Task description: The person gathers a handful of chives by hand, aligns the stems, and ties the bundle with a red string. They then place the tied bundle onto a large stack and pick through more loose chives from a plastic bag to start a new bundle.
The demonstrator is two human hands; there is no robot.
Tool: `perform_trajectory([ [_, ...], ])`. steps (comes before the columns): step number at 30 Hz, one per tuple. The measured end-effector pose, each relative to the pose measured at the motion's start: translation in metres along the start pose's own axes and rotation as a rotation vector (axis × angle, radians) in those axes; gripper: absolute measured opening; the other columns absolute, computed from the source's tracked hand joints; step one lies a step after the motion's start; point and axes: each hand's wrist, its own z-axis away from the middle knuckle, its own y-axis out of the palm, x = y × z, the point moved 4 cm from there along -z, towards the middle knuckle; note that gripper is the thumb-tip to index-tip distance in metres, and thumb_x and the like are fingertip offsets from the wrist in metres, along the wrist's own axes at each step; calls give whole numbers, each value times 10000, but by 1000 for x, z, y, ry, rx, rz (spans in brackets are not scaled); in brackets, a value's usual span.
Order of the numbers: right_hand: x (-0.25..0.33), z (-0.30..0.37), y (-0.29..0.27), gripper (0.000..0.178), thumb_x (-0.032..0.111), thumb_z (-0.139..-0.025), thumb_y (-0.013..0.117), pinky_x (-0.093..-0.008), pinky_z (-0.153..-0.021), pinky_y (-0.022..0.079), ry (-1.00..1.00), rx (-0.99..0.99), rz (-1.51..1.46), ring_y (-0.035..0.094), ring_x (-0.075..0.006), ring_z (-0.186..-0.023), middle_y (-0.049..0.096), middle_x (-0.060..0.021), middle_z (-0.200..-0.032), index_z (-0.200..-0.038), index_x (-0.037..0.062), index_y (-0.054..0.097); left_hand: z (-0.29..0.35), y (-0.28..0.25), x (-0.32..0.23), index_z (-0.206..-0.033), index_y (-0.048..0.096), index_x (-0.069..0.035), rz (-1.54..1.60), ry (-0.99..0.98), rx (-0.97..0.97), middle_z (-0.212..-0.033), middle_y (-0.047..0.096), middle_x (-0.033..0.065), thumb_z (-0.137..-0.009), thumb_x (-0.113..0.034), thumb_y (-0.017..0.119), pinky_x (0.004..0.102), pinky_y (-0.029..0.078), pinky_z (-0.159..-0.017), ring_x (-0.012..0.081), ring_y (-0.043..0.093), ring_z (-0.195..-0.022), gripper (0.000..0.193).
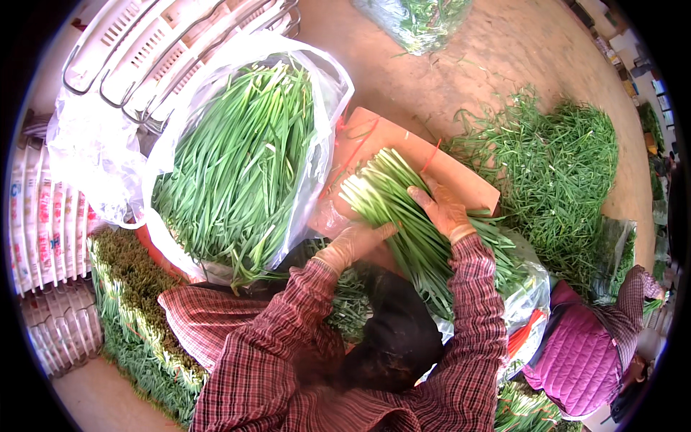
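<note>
A thick bunch of garlic chives [421,248] lies across an orange board [464,178], its pale cut ends pointing up and left and its green leaves trailing down and right. My gloved right hand [443,209] closes over the far right side of the bunch, fingers on top of the stalks. At the near left side my gloved left hand [353,246] holds it too, the thumb against the stalks and the other fingers partly hidden. To the left, a large clear plastic bag [335,79] stands open, full of loose chives [237,158].
Loose green leaves [554,158] are heaped on the floor at right. Another filled bag [421,25] stands at the far side. White crates [137,54] are at upper left, bundled chives [144,309] at lower left. A person in a purple vest [583,353] works at right.
</note>
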Motion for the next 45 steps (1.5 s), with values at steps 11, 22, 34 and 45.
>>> perform_trajectory([
  [11, 56, 43, 24, 1171, 519, -621, 872, -549, -1118, 347, 6, -203, 220, 419, -370, -1386, 427, -225, -1498, -1513, -11, 329, 6, -8, 15, -1279, 626, -29, -237, 139, -29, -1054, 733, 128, -975, -363, 647, 358, 588, -703, 246, 711, -770, 452],
  [22, 52, 44, 22, 1180, 538, -617, 867, -545, -1148, 315, 12, -231, 176, 410, -371, -1392, 449, -217, -1477, -1517, -6, 332, -41, -100, -85, -1139, 733, -131, -802, 265, -143, -1072, 722, 149, -861, -323, 724, 408, 526, -909, 327, 682, -1016, 339],
  [34, 49, 45, 22, 1175, 573, -628, 854, -548, -1142, 317, 28, -212, 135, 422, -374, -1383, 447, -221, -1477, -1510, -5, 336, -55, -90, -37, -1053, 775, -113, -120, 71, -49, -992, 753, 64, -899, -186, 746, 304, 519, -890, 154, 681, -963, 173],
  [45, 48, 45, 20, 1213, 591, -615, 861, -523, -1148, 322, 18, -217, 176, 429, -373, -1380, 453, -224, -1472, -1518, -12, 323, -29, -115, -10, -975, 720, -5, 603, 108, -416, -1002, 759, 107, -935, -86, 708, 319, 552, -911, 179, 704, -932, 92],
])
